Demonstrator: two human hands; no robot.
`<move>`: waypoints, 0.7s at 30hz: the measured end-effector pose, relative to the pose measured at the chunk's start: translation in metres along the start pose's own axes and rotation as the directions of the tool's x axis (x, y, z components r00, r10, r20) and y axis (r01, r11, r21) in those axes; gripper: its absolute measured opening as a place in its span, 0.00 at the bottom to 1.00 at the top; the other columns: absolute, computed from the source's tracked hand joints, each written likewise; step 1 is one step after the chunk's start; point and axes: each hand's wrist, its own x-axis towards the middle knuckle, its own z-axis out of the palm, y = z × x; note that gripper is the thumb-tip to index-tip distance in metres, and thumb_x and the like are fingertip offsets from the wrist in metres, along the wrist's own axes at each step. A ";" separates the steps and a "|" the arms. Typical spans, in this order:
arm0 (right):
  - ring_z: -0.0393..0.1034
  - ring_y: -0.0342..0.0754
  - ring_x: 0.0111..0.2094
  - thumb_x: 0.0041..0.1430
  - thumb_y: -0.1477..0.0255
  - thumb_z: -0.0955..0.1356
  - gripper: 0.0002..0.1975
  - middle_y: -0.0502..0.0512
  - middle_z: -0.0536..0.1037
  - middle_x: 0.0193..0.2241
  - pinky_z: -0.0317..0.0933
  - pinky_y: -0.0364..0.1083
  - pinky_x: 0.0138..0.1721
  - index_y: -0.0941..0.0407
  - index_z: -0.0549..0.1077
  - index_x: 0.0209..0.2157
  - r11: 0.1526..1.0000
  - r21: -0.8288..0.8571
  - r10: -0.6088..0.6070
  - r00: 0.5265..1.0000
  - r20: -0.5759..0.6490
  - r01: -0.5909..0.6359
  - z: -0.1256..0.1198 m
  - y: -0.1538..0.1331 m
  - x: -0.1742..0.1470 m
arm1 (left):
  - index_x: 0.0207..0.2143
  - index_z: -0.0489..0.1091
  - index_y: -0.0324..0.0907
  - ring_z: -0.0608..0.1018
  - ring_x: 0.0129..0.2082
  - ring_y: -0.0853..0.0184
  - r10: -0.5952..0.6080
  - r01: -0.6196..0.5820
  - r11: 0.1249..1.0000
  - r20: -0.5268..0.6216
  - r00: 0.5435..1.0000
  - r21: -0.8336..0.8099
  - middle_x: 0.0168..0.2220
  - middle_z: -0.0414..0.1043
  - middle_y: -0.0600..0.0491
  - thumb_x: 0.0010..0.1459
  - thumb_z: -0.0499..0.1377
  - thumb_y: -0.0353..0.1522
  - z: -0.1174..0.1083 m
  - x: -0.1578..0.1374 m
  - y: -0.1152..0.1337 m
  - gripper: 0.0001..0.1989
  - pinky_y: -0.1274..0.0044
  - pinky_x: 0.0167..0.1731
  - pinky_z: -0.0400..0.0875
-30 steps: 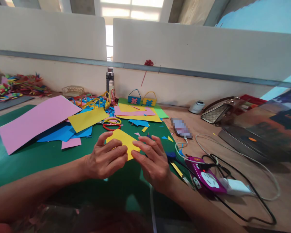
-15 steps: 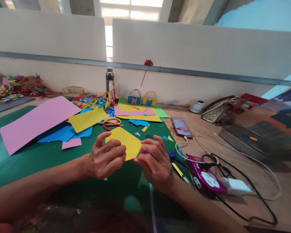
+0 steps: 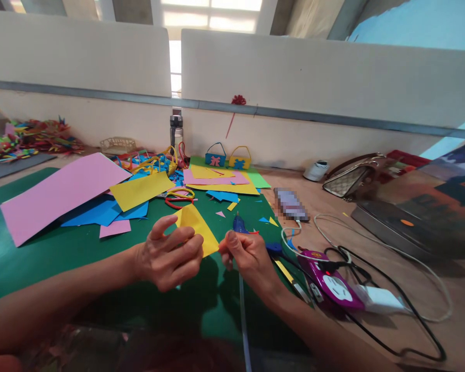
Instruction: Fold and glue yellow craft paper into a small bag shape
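Note:
A folded yellow paper piece (image 3: 197, 228) is lifted off the green mat (image 3: 62, 248), tilted with its point toward the back. My left hand (image 3: 169, 256) grips its left side with thumb and fingers. My right hand (image 3: 246, 253) pinches its lower right corner. Just beyond my right hand lies a blue glue gun (image 3: 241, 225) on the mat.
Pink (image 3: 58, 191), yellow (image 3: 139, 188) and blue (image 3: 101, 212) sheets lie at the left. Two small paper baskets (image 3: 228, 157) stand at the back. A phone (image 3: 291, 202), a purple power strip (image 3: 331, 281) with cables, a bag (image 3: 349, 178) and a bottle (image 3: 175, 129) are around.
The yellow paper was pressed flat under both hands. Now it is raised off the mat and folded narrower, my right hand shifted to pinch its corner, uncovering the blue glue gun.

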 end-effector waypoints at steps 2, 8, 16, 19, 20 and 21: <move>0.57 0.39 0.13 0.54 0.47 0.59 0.29 0.47 0.63 0.10 0.50 0.40 0.17 0.58 0.66 0.16 0.997 0.042 0.069 0.998 -0.004 -0.068 0.000 -0.001 0.000 | 0.21 0.62 0.42 0.73 0.29 0.69 0.014 -0.014 1.000 -0.013 1.000 0.001 0.27 0.73 0.56 0.48 0.59 0.26 0.001 0.000 0.001 0.08 0.64 0.54 0.51; 0.54 0.37 0.13 0.50 0.48 0.63 0.28 0.45 0.61 0.09 0.48 0.40 0.17 0.57 0.65 0.13 0.985 0.148 0.092 0.996 -0.015 -0.088 -0.001 -0.005 0.001 | 0.22 0.62 0.42 0.73 0.28 0.70 -0.032 0.032 0.999 -0.048 0.998 -0.007 0.25 0.73 0.57 0.48 0.57 0.24 -0.001 0.007 -0.002 0.07 0.65 0.54 0.51; 0.59 0.36 0.13 0.45 0.58 0.71 0.19 0.46 0.69 0.13 0.57 0.40 0.21 0.57 0.66 0.17 0.760 0.548 0.251 0.936 0.247 -0.348 0.007 0.003 0.004 | 0.26 0.63 0.44 0.73 0.32 0.70 -0.117 0.118 0.989 0.009 0.993 -0.084 0.29 0.73 0.59 0.54 0.54 0.25 0.001 0.006 -0.004 0.07 0.64 0.53 0.53; 0.59 0.36 0.13 0.45 0.60 0.71 0.18 0.45 0.69 0.12 0.58 0.40 0.23 0.59 0.68 0.17 0.752 0.571 0.249 0.944 0.215 -0.329 0.009 0.003 0.003 | 0.27 0.64 0.44 0.72 0.34 0.68 -0.146 0.149 0.987 0.049 0.988 -0.065 0.31 0.73 0.57 0.55 0.54 0.24 0.004 0.003 -0.004 0.07 0.63 0.51 0.55; 0.60 0.36 0.14 0.46 0.60 0.71 0.17 0.46 0.69 0.12 0.58 0.39 0.22 0.59 0.69 0.17 0.765 0.563 0.249 0.950 0.191 -0.314 0.009 0.004 0.003 | 0.27 0.64 0.43 0.72 0.34 0.67 -0.160 0.164 0.985 0.074 0.984 -0.046 0.32 0.73 0.56 0.55 0.54 0.24 0.005 0.002 -0.003 0.07 0.63 0.49 0.55; 0.60 0.36 0.14 0.46 0.60 0.71 0.17 0.46 0.69 0.13 0.57 0.39 0.22 0.59 0.70 0.18 0.780 0.551 0.248 0.955 0.163 -0.296 0.010 0.004 0.002 | 0.28 0.65 0.43 0.72 0.35 0.67 -0.177 0.181 0.983 0.106 0.978 -0.027 0.32 0.73 0.54 0.55 0.53 0.23 0.006 0.002 -0.002 0.07 0.64 0.48 0.55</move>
